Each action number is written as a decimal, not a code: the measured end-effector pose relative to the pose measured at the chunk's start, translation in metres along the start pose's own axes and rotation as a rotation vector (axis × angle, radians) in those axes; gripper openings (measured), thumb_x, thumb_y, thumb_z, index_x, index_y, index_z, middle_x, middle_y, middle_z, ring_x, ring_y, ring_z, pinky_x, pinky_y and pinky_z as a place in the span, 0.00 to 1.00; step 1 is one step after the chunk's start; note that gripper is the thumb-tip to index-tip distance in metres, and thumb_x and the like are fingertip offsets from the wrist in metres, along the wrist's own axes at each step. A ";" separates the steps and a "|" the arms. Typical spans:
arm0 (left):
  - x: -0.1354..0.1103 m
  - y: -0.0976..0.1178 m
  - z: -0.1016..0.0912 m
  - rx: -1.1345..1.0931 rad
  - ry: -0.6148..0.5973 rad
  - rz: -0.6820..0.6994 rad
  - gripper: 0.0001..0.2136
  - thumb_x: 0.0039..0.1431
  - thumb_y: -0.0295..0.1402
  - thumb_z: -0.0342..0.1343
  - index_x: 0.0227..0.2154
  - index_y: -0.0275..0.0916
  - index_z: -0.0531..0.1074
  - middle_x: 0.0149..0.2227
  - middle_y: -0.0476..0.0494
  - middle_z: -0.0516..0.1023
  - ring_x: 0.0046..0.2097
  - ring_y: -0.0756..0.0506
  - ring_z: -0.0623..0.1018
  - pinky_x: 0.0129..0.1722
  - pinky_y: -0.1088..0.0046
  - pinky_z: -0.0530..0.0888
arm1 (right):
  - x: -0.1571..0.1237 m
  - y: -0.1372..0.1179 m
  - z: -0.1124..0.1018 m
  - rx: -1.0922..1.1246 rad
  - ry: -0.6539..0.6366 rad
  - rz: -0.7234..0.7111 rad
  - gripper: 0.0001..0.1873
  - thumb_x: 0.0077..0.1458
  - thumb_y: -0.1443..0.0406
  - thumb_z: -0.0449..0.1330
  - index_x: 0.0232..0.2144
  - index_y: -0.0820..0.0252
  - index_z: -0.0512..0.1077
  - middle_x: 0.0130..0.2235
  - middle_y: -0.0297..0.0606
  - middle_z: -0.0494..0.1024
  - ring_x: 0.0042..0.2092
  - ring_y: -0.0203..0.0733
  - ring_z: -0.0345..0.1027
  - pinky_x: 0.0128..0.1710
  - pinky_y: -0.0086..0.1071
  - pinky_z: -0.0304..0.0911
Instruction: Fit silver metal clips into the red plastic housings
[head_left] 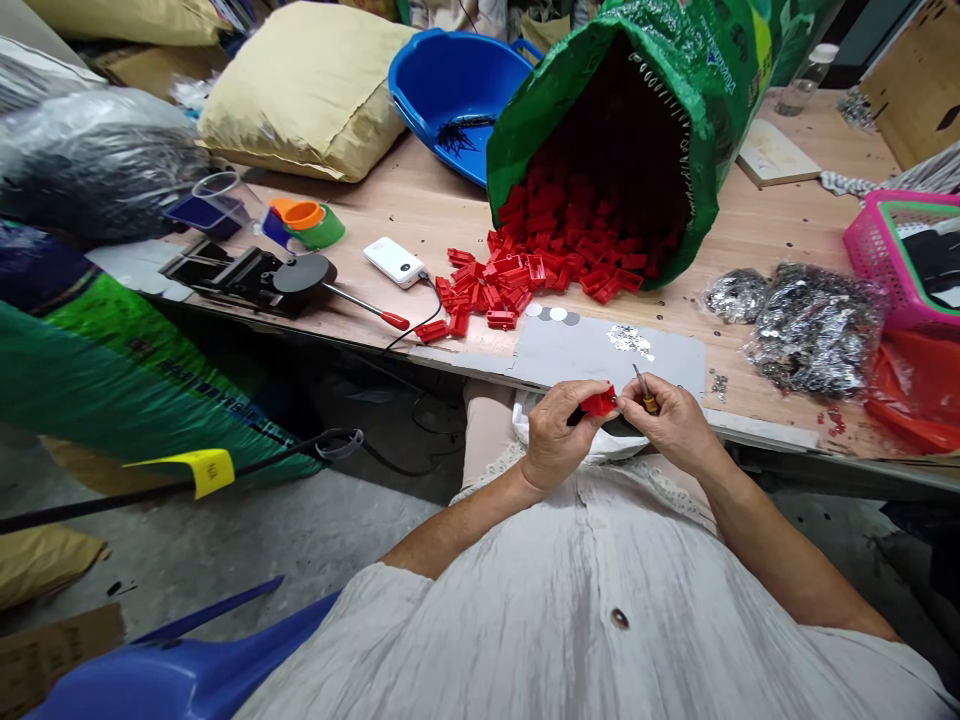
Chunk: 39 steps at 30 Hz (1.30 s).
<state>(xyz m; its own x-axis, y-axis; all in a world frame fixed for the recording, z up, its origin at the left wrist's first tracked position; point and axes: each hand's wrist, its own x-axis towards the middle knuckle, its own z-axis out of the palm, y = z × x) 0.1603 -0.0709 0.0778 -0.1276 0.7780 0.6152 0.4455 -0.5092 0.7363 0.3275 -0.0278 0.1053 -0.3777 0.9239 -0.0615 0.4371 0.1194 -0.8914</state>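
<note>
Shirt (600, 620): white, fills bottom of view.
Left hand (556, 437): fingers closed round red clip (600, 403), at table (750, 230) edge.
Right hand (675, 425): pinches small screwdriver (643, 388), just beside clip.
Mat (570, 350): grey, just beyond hands.
Clip pile (525, 275): spills from green sack (675, 60).

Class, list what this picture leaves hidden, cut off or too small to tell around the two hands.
Head view only.
Red part in the left hand: mostly covered by its fingers.
Thin tool in the right hand: tip too small, handle hidden in the grip.
Green sack: inside dark, top cut by upper edge.
Pink basket: cut by right edge.
</note>
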 end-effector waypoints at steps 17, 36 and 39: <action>-0.004 -0.002 0.002 -0.057 -0.044 -0.021 0.14 0.53 0.34 0.66 0.43 0.41 0.75 0.39 0.44 0.82 0.46 0.45 0.81 0.48 0.67 0.76 | 0.006 0.018 -0.007 0.335 -0.184 0.104 0.18 0.53 0.52 0.64 0.33 0.58 0.65 0.29 0.29 0.65 0.27 0.31 0.53 0.24 0.27 0.49; -0.018 -0.030 0.006 -0.439 -0.148 -0.532 0.16 0.51 0.33 0.67 0.43 0.38 0.73 0.41 0.42 0.80 0.41 0.47 0.80 0.44 0.71 0.77 | -0.001 0.056 -0.017 0.160 -0.039 0.111 0.15 0.56 0.53 0.60 0.37 0.58 0.71 0.35 0.35 0.76 0.35 0.38 0.66 0.36 0.33 0.60; -0.013 -0.034 -0.001 -0.522 -0.109 -0.619 0.17 0.50 0.33 0.67 0.43 0.38 0.72 0.43 0.42 0.80 0.42 0.47 0.81 0.44 0.69 0.78 | -0.006 0.080 -0.054 -0.101 0.245 0.105 0.13 0.57 0.56 0.59 0.38 0.58 0.73 0.40 0.39 0.78 0.40 0.43 0.70 0.43 0.37 0.61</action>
<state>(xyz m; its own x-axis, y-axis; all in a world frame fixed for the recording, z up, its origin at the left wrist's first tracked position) 0.1460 -0.0641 0.0448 -0.1164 0.9923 0.0430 -0.1511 -0.0605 0.9867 0.4086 -0.0040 0.0585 -0.1228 0.9920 -0.0295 0.5474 0.0429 -0.8358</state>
